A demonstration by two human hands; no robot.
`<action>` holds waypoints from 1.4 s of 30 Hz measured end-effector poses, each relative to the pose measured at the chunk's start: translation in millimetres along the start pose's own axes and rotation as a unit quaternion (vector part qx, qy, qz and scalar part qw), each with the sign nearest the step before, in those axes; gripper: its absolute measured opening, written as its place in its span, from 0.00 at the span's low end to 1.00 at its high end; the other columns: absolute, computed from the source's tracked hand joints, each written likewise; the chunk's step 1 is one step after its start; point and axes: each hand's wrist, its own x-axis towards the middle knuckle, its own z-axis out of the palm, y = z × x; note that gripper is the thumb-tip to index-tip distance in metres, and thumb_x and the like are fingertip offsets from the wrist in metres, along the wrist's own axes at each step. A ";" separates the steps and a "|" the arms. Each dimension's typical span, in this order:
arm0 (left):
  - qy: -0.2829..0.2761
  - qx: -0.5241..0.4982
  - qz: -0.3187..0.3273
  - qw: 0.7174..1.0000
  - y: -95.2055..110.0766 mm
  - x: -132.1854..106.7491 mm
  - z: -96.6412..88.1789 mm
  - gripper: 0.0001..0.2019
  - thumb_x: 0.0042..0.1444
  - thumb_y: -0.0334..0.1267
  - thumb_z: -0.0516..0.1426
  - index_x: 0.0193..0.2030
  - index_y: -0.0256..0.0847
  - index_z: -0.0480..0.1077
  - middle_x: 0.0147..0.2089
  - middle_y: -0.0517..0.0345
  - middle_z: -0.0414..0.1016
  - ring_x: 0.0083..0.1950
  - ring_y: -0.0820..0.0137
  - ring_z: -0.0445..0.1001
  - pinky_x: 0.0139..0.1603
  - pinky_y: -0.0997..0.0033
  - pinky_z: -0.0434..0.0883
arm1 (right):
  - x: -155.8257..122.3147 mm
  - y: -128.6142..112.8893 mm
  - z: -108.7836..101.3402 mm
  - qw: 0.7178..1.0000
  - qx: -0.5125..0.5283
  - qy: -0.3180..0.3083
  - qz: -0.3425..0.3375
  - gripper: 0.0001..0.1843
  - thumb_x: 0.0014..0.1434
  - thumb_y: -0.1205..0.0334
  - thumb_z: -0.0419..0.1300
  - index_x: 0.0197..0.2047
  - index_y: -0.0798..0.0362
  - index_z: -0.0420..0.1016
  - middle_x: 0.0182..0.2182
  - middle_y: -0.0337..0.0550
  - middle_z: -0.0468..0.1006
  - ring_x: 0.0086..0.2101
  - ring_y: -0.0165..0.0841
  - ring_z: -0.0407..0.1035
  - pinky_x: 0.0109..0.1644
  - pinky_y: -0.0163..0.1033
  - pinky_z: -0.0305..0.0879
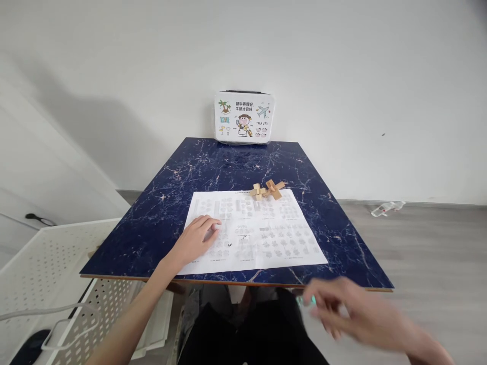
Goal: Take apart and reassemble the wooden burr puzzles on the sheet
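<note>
My left hand [198, 235] rests on the left side of a printed paper sheet [266, 235], fingers slightly bent and lying on it. Rows of small grey diagrams cover the sheet, with a few dark specks near its middle. At its far edge sit two wooden interlocking puzzles: a small pale one [257, 191] and a darker brown one [274, 189] touching or close beside it. Beyond the table's front right edge, my right hand [342, 309] is smeared by motion. Its fingers look bent, and I cannot make out anything in them.
The table [236, 167] has a dark blue marbled top. A white cartoon-printed case [244, 117] stands at its back against the wall. On the left is a white perforated cart [81, 324] with a cable. A clear plastic item [388, 208] lies on the floor at right.
</note>
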 end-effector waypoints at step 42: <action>0.087 -0.109 0.054 0.989 -11.0 92.2 37.1 0.19 0.71 0.46 0.55 0.65 0.45 0.62 0.62 0.46 0.70 0.64 0.54 0.70 0.66 0.48 0.67 | 241.9 44.2 -5.7 0.828 -0.116 0.444 -0.322 0.18 0.64 0.66 0.61 0.55 0.48 0.63 0.46 0.51 0.74 0.42 0.42 0.74 0.46 0.50 0.74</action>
